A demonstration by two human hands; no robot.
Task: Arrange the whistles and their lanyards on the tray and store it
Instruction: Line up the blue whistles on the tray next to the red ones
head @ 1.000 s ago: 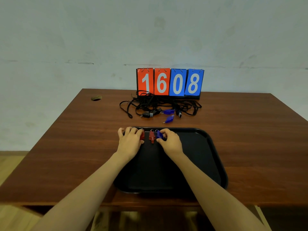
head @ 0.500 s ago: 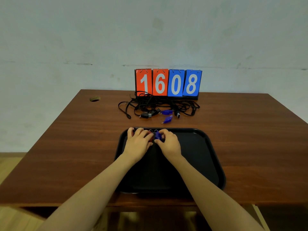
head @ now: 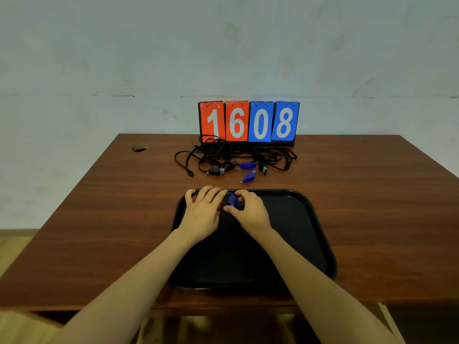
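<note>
On tray (head: 293,234) far edge: right hand (head: 251,212) pinches blue whistle (head: 233,200); left hand (head: 202,211) flat, seemingly over red whistle (head: 219,208).

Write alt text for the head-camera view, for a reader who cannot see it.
A person's right hand pinches a blue whistle at the far end of a black tray on a wooden table; the left hand lies flat beside it. Beyond lie tangled black lanyards, two more blue whistles and a scoreboard reading 1608.

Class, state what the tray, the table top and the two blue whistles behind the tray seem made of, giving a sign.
Tray: probably plastic, matte black, moulded raised rim.
Table top: wood or wood-look laminate; reddish grain, faint sheen.
Blue whistles: likely plastic, glossy, slightly translucent.
</note>
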